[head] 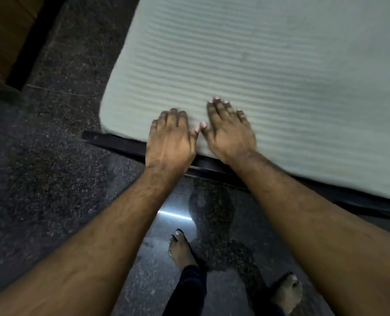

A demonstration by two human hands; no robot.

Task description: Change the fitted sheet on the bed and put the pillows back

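A pale green ribbed fitted sheet (269,71) covers the mattress, whose rounded corner lies at the left. My left hand (170,140) rests palm down at the mattress's near edge, close to that corner, its fingers bent slightly over the edge. My right hand (229,131) lies flat on the sheet just to the right, fingers straight and together. The thumbs of both hands nearly touch. Neither hand holds anything. No pillows are in view.
A dark bed frame (118,142) runs under the mattress's near edge. The floor (52,167) is dark speckled stone. My bare feet (181,249) stand on it below the bed. A wooden piece of furniture (4,30) stands at the top left.
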